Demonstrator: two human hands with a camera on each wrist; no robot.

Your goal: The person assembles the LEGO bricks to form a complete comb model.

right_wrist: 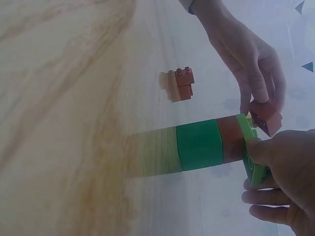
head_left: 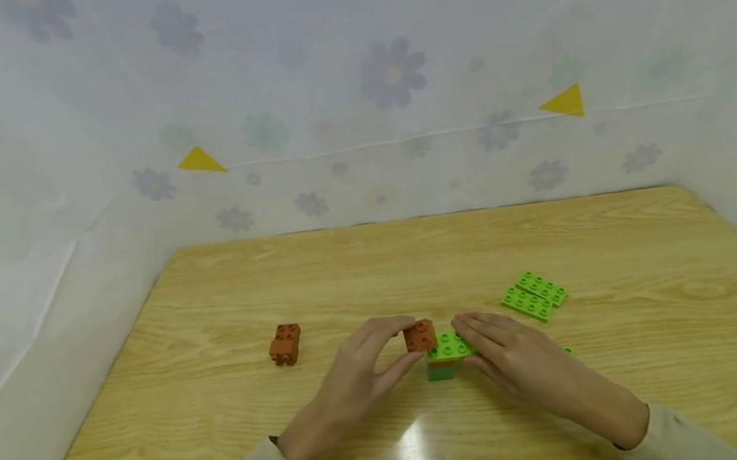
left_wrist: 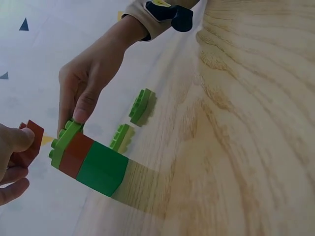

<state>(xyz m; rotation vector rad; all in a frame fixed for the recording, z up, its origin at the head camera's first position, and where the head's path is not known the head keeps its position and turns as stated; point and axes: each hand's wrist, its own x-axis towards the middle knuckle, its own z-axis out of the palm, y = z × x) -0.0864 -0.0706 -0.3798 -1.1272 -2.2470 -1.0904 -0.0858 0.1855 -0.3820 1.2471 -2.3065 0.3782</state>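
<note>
Thumb and fingers of my left hand [head_left: 358,369] pinch a small reddish-brown toy brick [head_left: 419,336], tilted at the left end of the stack's top. That top is a light green studded plate [head_left: 448,345], lying over a brown brick [left_wrist: 77,155] and a dark green block [right_wrist: 199,145] on the table. At the plate's right end, my right hand [head_left: 522,357] grips it between thumb and fingers, as the right wrist view shows. The right fingers cover that end in the head view.
To the left lie brown bricks [head_left: 285,344], close together. Two light green plates [head_left: 528,304] lie side by side at the back right. A bit of light green [head_left: 568,350] peeks out beside the right forearm. A flowered white curtain [head_left: 338,95] hangs behind the wooden table [head_left: 224,294].
</note>
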